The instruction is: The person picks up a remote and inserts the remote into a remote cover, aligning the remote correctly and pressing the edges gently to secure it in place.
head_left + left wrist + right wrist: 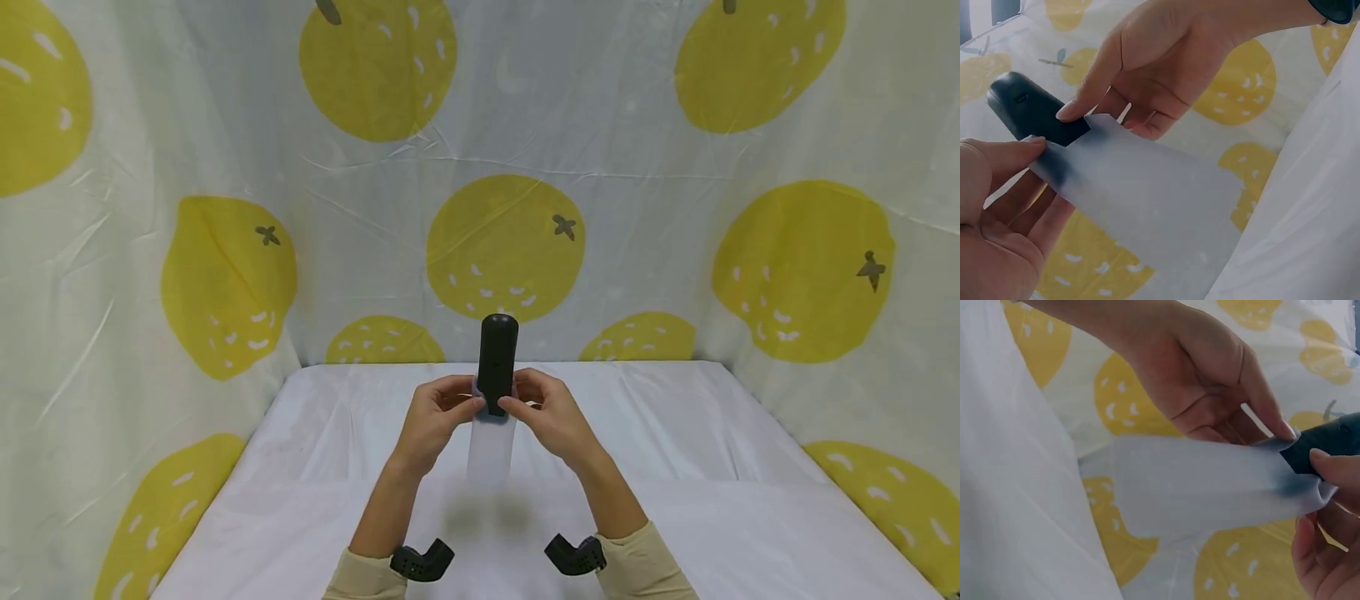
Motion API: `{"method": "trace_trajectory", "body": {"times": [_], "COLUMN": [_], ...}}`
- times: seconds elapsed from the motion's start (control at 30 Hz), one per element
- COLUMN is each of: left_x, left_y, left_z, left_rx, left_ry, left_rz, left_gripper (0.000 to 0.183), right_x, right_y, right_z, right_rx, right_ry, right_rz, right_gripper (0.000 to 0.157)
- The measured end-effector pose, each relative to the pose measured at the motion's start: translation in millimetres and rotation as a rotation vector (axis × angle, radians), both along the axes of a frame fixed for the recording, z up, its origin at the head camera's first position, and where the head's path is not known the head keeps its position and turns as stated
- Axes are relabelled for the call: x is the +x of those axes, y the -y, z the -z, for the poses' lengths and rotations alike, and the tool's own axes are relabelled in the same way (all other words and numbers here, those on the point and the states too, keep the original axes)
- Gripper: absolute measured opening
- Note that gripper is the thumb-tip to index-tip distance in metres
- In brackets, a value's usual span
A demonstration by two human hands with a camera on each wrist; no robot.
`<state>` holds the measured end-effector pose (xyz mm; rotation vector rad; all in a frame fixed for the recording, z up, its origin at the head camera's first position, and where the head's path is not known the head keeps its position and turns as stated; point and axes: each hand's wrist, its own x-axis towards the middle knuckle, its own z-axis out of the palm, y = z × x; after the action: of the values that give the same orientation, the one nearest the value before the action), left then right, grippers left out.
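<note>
While a dark oblong object [498,354] sits with its lower end inside a translucent white pouch [491,454], a person's left hand [435,414] and right hand [552,414] pinch opposite sides of its mouth over a white-covered table [660,433], before a curtain [630,242] printed with yellow fruit

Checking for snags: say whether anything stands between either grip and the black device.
Partly: the translucent sleeve covers the near end of the black device; the left grip pinches the sleeve's edge. The right grip has its thumb on bare device.
</note>
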<state>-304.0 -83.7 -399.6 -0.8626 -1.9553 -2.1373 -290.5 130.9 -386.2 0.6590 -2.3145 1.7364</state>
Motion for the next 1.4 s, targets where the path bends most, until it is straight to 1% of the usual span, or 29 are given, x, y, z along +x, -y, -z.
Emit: {"method": "trace_trajectory", "body": {"times": [0.17, 0.3, 0.4, 0.57, 0.7, 0.83, 0.93, 1.13, 1.27, 1.4], "left_x": [-0.5, -2.0, -3.1, -2.5, -4.7, -6.5, -6.5, -6.5, -5.3, -6.1], "left_y": [0, 3, 4, 5, 6, 7, 8, 9, 10, 10], "left_z": [0.7, 1.3, 2.6, 3.7, 3.7, 2.9, 1.2, -0.3, -1.1, 0.2], "left_rx": [-0.016, -0.017, -0.023, -0.045, -0.080, -0.081, -0.070, -0.055, -0.047, -0.068], "left_ry": [-0.050, -0.082, -0.096, -0.133, -0.170, -0.184, -0.186, -0.181, -0.174, -0.184], "left_rz": [-0.009, -0.002, 0.006, 0.013, -0.010, -0.021, -0.018, -0.011, -0.014, -0.028], "left_gripper": [0.026, 0.025, 0.025, 0.025, 0.023, 0.021, 0.021, 0.023, 0.024, 0.027], "right_x": [-1.3, -2.5, -2.0, -2.6, -5.0, -7.4, -9.2, -11.1, -12.8, -13.1], "right_y": [-2, -4, -5, -8, -8, -6, -4, -1, 0, -1], "right_z": [2.8, 3.3, 2.7, 5.2, 8.1, 8.8, 8.6, 7.1, 7.8, 8.8], "right_rx": [0.053, 0.102, 0.131, 0.152, 0.162, 0.149, 0.135, 0.133, 0.137, 0.151], "right_ry": [-0.153, -0.263, -0.319, -0.410, -0.495, -0.569, -0.610, -0.692, -0.729, -0.749], "right_rz": [-0.008, 0.003, 0.008, -0.012, 0.012, 0.014, 0.010, 0.018, 0.021, 0.031], "right_gripper": [0.026, 0.025, 0.026, 0.030, 0.028, 0.033, 0.040, 0.046, 0.047, 0.045]}}
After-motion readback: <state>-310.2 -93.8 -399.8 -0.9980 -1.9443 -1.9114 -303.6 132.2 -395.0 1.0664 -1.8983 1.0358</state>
